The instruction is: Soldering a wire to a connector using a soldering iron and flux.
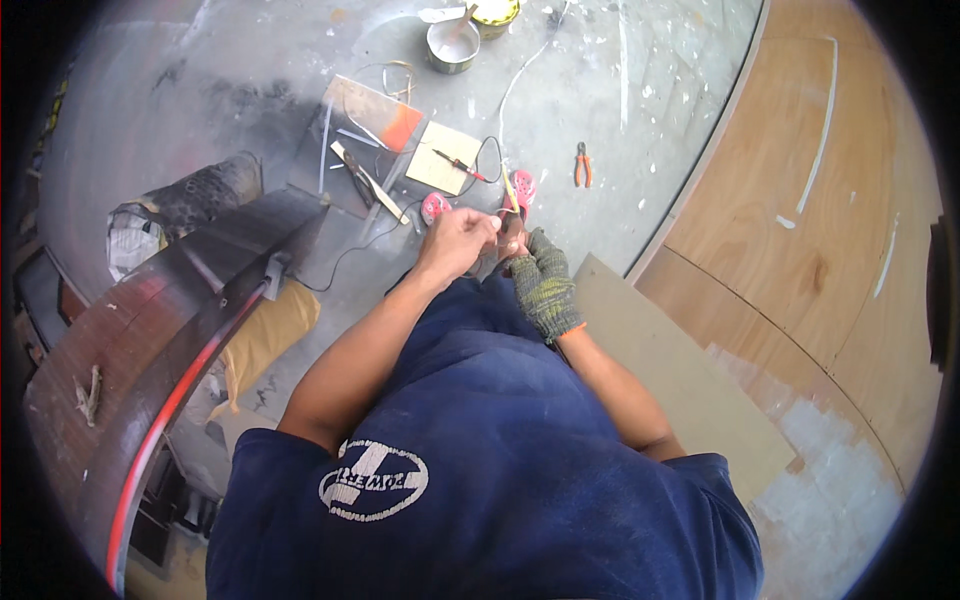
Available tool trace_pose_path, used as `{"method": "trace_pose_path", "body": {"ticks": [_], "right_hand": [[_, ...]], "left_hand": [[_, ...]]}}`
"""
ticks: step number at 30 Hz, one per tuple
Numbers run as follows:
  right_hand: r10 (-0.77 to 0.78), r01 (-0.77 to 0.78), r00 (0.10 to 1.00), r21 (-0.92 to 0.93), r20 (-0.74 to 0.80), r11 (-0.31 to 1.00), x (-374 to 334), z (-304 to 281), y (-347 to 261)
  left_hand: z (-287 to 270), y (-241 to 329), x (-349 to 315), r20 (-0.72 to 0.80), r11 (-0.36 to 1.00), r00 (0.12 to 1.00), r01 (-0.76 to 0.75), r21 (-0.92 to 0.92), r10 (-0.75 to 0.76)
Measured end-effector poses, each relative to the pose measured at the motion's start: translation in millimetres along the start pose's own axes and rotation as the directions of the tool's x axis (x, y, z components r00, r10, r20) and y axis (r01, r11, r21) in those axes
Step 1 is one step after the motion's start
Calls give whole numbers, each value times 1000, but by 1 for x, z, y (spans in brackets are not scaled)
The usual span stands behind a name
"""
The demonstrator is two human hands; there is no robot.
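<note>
My left hand point(455, 243) is bare, with thumb and fingertips pinched on the end of a thin cable point(511, 188). My right hand point(546, 285) wears a grey-green knitted glove that leaves the fingertips bare. Its fingers are closed round the same cable, close beside the left fingertips. A dark brownish piece at the right fingertips is too small to name. From the hands the cable runs away across the floor as a pale line. Both hands are in front of my body, above my pink clogs point(522, 186).
Orange-handled pliers point(583, 166) lie on the grey floor, right of the clogs. A red-and-black probe point(460, 164) rests on a light wooden square point(436, 150). Beyond stands a paint pot point(453, 50). Wooden panels point(760, 200) are at right, a dark curved panel point(150, 320) at left.
</note>
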State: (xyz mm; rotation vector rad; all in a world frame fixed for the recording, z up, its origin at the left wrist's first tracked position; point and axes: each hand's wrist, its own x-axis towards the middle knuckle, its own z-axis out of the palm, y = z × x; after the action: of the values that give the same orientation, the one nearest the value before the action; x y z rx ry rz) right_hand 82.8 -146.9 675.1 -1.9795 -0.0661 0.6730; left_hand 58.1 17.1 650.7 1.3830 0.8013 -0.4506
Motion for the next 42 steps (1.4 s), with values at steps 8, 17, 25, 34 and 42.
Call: {"method": "trace_pose_path", "body": {"ticks": [8, 17, 25, 34, 42], "right_hand": [[192, -202, 978, 120, 86, 972, 18, -8, 2], [344, -359, 924, 67, 170, 931, 76, -28, 98], [225, -214, 967, -98, 122, 972, 157, -37, 260], [241, -253, 942, 22, 234, 967, 245, -63, 367], [243, -349, 937, -710, -252, 612, 374, -116, 614]], "left_hand": [[17, -31, -2, 225, 897, 973, 56, -439, 50], [84, -96, 70, 76, 882, 997, 25, -471, 12], [173, -176, 195, -81, 719, 976, 92, -689, -203], [221, -221, 295, -53, 719, 975, 123, -684, -217], [231, -243, 313, -95, 906, 939, 287, -312, -330]]}}
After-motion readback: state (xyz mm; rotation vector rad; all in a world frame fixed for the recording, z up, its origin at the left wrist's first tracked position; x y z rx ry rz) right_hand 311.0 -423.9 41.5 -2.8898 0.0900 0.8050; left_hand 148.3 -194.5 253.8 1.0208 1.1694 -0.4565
